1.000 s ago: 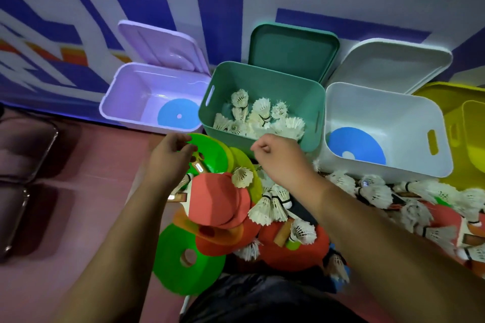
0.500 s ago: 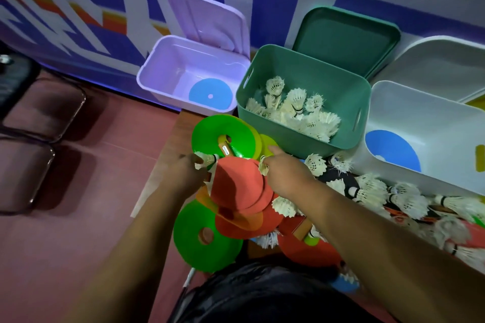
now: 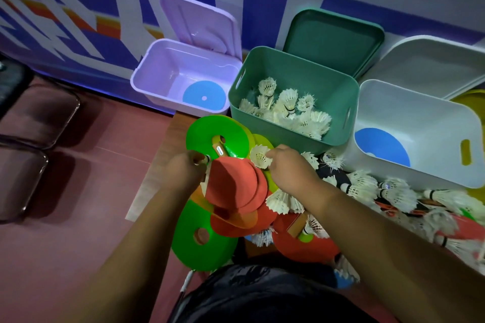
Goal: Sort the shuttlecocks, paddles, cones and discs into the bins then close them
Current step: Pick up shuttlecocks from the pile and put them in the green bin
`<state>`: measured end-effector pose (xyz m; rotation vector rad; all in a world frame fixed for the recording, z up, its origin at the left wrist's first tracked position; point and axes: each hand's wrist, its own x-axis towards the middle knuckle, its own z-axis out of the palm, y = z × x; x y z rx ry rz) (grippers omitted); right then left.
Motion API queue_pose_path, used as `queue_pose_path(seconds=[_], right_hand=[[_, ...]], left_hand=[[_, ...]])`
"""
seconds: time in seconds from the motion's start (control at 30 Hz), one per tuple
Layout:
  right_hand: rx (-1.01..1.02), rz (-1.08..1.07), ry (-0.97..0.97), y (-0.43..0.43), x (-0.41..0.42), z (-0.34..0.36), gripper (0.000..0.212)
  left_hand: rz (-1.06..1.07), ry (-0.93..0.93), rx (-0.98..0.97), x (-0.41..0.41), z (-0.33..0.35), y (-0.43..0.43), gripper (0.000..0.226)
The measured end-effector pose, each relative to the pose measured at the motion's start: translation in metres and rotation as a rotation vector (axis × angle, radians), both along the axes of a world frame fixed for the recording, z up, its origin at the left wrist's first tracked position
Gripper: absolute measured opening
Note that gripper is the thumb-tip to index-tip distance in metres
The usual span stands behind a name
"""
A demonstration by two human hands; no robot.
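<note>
Head view: right hand (image 3: pixel 291 174) pinches shuttle (image 3: pixel 259 157) by its feathers, just in front of green bin (image 3: pixel 301 71); left hand (image 3: pixel 183 173) curls round second shuttle (image 3: pixel 205 158), mostly hidden; both above red pile (image 3: pixel 233 186); shuttles likely featherlight, crushable; cork end looks the safer hold

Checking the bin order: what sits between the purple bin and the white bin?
The open green bin, holding shuttlecocks, seen in the head view.

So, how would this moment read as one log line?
phase: sorting | right hand: pinches shuttlecock | left hand: grips second shuttlecock | green bin: open, part-filled
</note>
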<state>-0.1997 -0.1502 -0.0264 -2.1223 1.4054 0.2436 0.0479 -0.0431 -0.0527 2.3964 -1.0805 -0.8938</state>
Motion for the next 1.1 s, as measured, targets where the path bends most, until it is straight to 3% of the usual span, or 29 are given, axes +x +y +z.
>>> queue_pose_path(seconds=[0.07, 0.17, 0.27, 0.5, 0.6, 0.73, 0.87, 1.1], right_hand=[[-0.008, -0.049, -0.071, 0.001, -0.009, 0.006, 0.050], [0.018, -0.138, -0.189, 0.004, -0.023, 0.014, 0.048], [0.047, -0.219, -0.298, 0.006, -0.035, 0.023, 0.048], [0.003, -0.308, -0.446, 0.006, -0.062, 0.049, 0.042], [0.025, -0.347, -0.471, 0.007, -0.075, 0.057, 0.040], [0.034, -0.387, -0.497, 0.009, -0.086, 0.066, 0.038], [0.087, -0.571, -0.606, 0.003, -0.093, 0.081, 0.036], [-0.015, -0.792, -0.642, -0.039, -0.083, 0.093, 0.043]], left_hand=[[0.030, 0.000, -0.054, -0.006, 0.015, -0.005, 0.009], [0.000, -0.010, -0.183, -0.021, 0.053, -0.017, 0.016], [-0.061, 0.011, -0.321, -0.040, 0.095, -0.037, 0.008], [-0.317, -0.247, -0.538, -0.071, 0.147, -0.116, 0.021], [-0.381, -0.355, -0.511, -0.074, 0.141, -0.164, 0.026], [-0.477, -0.465, -0.302, -0.074, 0.124, -0.200, 0.042], [-0.447, -0.393, -0.249, -0.077, 0.107, -0.194, 0.045], [-0.401, -0.251, -0.296, -0.078, 0.094, -0.139, 0.020]])
